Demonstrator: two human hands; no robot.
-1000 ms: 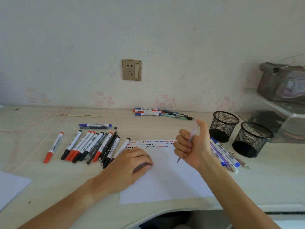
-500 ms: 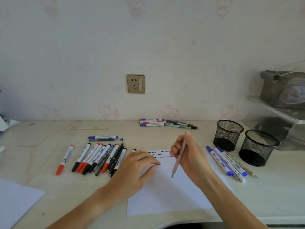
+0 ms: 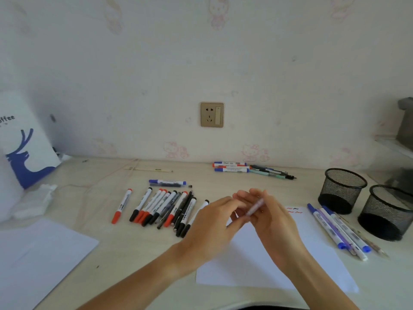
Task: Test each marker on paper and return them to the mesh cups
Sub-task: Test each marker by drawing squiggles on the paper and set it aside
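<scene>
the left hand [image 3: 210, 222] has come off the paper [image 3: 312, 260] and met the right hand [image 3: 274, 222]. both sets of fingers now hold the pale pen [image 3: 254, 208] above it, maybe capping it. both cups [image 3: 342, 190] look empty.

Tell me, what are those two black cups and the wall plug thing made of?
The two mesh cups look like black-painted metal wire: you can see through the tiny holes. The wall socket looks like plastic with a shiny gold-coloured finish, though it could be metal-faced.

Desk [image 3: 93, 198] with markers [image 3: 165, 206], paper [image 3: 312, 260], cups [image 3: 342, 191]
</scene>
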